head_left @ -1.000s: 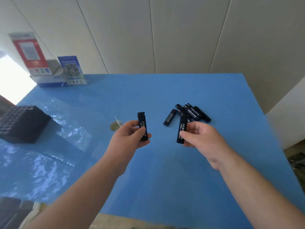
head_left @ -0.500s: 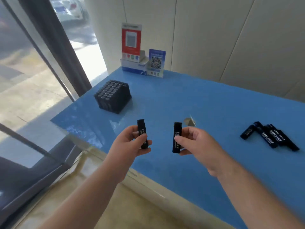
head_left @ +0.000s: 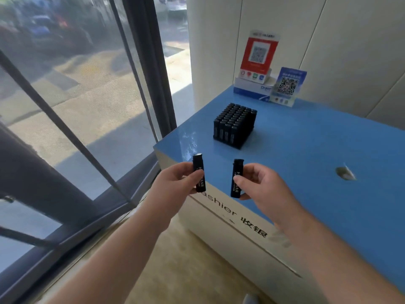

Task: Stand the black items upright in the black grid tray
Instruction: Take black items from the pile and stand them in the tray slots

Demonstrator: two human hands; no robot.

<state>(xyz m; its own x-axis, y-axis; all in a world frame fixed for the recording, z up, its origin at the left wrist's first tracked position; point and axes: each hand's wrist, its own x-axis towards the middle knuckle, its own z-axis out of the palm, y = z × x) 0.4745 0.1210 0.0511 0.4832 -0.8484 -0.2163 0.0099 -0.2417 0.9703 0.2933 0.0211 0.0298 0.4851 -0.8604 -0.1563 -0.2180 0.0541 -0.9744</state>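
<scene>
"ashier" and "收银" in dark letters on the white front of the table (head_left: 306,154), its top blue. At the far corner, a red sign (head_left: 259,54) and a blue sign (head_left: 287,85), each with a QR code, small print too blurred to read; under the red one a white and blue box (head_left: 252,89) lettered "D-N", the rest hidden. Black grid tray (head_left: 240,145) near the table's left edge, packed with black items standing upright in rows, white print on their sides too small to read. Left hand (head_left: 175,185) pinching one black item (head_left: 199,175) between thumb and curled fingers, upright, white lettering unreadable. Right hand (head_left: 260,185) gripping a second black item (head_left: 237,177) the same way, just beside the first, both held off the table's near corner, well apart from the tray. Small pale scrap (head_left: 345,173) lying on the blue top to the right. Glass wall with dark frames at left.
</scene>
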